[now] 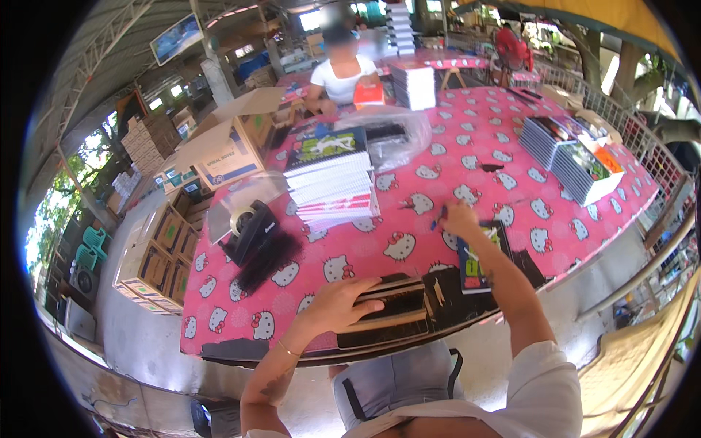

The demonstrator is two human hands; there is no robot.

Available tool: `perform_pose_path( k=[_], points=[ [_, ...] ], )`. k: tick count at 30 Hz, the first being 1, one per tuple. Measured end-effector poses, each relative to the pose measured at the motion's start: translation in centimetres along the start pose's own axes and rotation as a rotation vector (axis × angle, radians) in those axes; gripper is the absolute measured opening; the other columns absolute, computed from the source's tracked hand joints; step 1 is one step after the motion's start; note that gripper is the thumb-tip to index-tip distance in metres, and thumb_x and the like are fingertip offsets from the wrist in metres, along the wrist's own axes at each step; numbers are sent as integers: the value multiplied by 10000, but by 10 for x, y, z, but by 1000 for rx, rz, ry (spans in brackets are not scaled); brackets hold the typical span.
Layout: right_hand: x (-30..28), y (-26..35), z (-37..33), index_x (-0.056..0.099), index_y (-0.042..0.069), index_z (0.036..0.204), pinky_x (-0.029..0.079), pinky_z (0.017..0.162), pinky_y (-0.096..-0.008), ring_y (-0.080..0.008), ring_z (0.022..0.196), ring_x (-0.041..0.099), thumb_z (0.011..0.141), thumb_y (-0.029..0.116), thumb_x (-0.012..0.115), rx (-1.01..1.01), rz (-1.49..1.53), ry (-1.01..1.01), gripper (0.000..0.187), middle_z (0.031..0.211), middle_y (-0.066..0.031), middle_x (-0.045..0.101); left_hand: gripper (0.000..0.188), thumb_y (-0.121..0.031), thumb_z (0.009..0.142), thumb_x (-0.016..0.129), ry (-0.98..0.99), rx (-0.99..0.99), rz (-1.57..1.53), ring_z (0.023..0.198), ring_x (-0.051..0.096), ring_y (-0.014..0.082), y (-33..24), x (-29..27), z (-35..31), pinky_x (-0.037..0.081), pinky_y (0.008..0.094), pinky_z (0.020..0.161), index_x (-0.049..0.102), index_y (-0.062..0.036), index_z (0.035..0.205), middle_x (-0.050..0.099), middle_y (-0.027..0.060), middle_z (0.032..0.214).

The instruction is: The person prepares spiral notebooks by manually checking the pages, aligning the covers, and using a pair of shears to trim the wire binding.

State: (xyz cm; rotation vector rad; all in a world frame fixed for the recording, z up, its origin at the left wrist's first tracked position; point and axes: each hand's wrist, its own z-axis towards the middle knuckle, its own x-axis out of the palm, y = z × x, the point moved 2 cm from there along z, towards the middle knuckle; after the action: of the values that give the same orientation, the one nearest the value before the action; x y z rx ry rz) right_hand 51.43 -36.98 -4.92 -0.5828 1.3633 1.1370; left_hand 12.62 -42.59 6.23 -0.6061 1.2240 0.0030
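My left hand point(342, 305) lies at the near table edge on a dark, worn board with tan strips point(401, 310), its fingers stretched out and thumb apart. Farther right, my right hand point(460, 219) is closed around a slim blue pen-like tool point(439, 217), whose exact kind is too small to tell. Beneath my right forearm is a notebook point(475, 271) with a dark, green and white cover, partly hidden by the arm. Ahead of my left hand stands a tall stack of spiral notebooks point(328, 175), and a black tape dispenser point(252, 232) sits left of it.
A pink cat-patterned cover point(401, 244) spreads over the table. Two notebook stacks point(573, 164) stand at the right. An open carton point(223, 150) and clear plastic point(409, 135) lie beyond. Across the table is a person in white point(343, 79). Boxes point(157, 255) stack on the left floor.
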Motion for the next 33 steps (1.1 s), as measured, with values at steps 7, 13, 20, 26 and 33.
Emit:
perform_pose_path(
  k=[7,13,20,26,33],
  points=[
    [-20,142,-48,682,51,1203,569,834,-352,-173,913,706,822,113,777,-394,1036,106,398,1040,-98,740,617,-357,998,670,-355,-421,-298,1101,698,267,72,-20,9,550,408,914,503,26,1453,692,223,1237],
    [-59,151,-105,582,88,1375,498,990,-411,-223,1202,590,907,274,767,-523,1303,291,536,1323,-134,624,438,-340,1055,595,-469,-355,-678,804,617,134,88,-9,21,547,320,702,557,-74,1399,623,39,942],
    [-25,-20,-128,475,189,1523,331,1173,-542,-447,1483,334,950,562,617,-110,-142,-91,698,1552,-270,411,360,-189,984,639,-311,-486,83,990,652,331,183,-7,-147,512,416,918,646,-6,1294,676,171,1126],
    [-89,80,-111,524,138,1474,397,1137,-507,-432,1415,442,965,570,601,-628,664,99,672,1510,-249,484,306,-104,895,705,-729,-50,465,1045,647,389,125,-74,25,518,473,924,688,5,1181,680,188,1166],
    [-86,140,-180,621,162,1375,571,786,-458,-326,909,711,900,295,731,-967,347,201,505,1146,-84,729,294,-21,855,656,-563,51,607,983,693,370,158,-122,109,571,448,865,698,-12,1146,721,172,1072]
  ],
)
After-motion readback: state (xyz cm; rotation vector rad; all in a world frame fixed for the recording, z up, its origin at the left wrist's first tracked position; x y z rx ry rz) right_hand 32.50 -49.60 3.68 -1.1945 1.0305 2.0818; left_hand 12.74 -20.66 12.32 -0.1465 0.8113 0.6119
